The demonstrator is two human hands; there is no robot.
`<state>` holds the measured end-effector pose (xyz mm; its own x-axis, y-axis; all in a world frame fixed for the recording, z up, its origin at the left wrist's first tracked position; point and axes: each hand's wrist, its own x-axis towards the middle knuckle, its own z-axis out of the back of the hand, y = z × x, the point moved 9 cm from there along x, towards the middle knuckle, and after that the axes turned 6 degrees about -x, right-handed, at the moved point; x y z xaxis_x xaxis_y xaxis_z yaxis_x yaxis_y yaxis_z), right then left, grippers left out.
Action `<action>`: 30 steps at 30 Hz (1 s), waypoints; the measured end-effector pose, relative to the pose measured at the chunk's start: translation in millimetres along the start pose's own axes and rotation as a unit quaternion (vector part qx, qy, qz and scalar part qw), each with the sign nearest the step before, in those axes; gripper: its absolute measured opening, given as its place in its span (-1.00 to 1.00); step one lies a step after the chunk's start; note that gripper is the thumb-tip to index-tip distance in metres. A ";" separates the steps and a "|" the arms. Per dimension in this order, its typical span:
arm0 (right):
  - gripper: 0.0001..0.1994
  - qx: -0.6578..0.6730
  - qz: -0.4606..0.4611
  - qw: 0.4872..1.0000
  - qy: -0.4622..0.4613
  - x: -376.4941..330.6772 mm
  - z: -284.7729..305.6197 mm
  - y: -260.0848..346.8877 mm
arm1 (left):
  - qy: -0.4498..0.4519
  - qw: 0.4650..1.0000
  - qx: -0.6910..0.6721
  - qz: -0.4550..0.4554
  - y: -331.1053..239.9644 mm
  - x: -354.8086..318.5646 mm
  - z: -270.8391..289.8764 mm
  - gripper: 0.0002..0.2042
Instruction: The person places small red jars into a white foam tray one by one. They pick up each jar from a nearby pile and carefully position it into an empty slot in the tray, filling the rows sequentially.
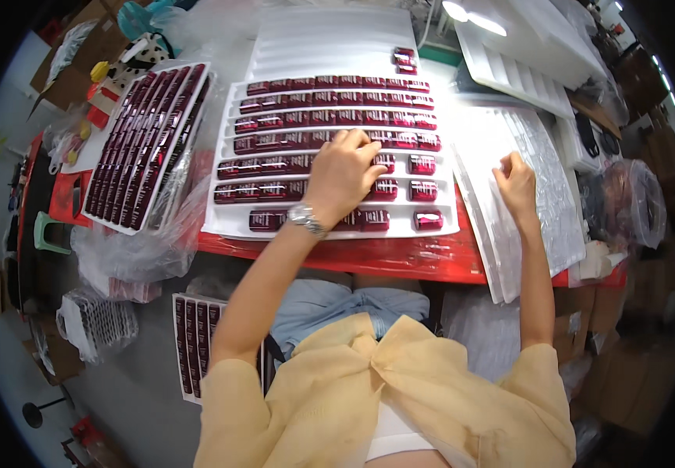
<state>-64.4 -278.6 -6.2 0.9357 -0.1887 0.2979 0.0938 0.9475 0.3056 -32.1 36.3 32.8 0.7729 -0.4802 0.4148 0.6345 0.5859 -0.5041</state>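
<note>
At centre frame, the left hand lies fingers spread, gripping nothing, on rows of small dark-red glossy boxes running left-right in the white ribbed tray. The right hand, curled, rests right of them on clear plastic sheets.

Dark red glossy pieces fill a white ribbed tray on a red table, near a pale yellow blouse.
</note>
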 end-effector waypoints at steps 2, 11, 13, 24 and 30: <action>-0.83 0.171 -0.071 0.983 -0.021 -2.0 20.3 16.0 | 0.009 0.998 0.057 0.012 -2.3 -4.4 -16.8 -0.78; -0.92 0.472 -0.071 0.878 -0.037 -51.9 14.1 140.0 | -0.014 0.941 -0.331 0.069 -23.8 -11.1 -3.7 -0.69; -0.93 0.356 0.044 0.932 -0.058 -48.3 29.8 163.8 | -0.006 0.898 -0.419 0.134 -6.8 -19.3 -19.9 -0.71; -0.88 0.207 0.233 0.950 0.002 -28.4 39.2 177.7 | 0.020 0.956 -0.292 0.011 -12.7 1.2 11.2 -0.66; -0.68 0.245 0.204 0.939 0.126 -19.2 20.3 157.6 | 0.034 0.975 -0.216 0.033 -4.0 4.8 2.7 -0.68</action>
<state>-74.5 -130.8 54.6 0.9166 0.2898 0.2755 -0.3997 0.6833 0.6110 -30.9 33.4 38.9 0.8008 -0.5013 0.3277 0.5139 0.2942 -0.8058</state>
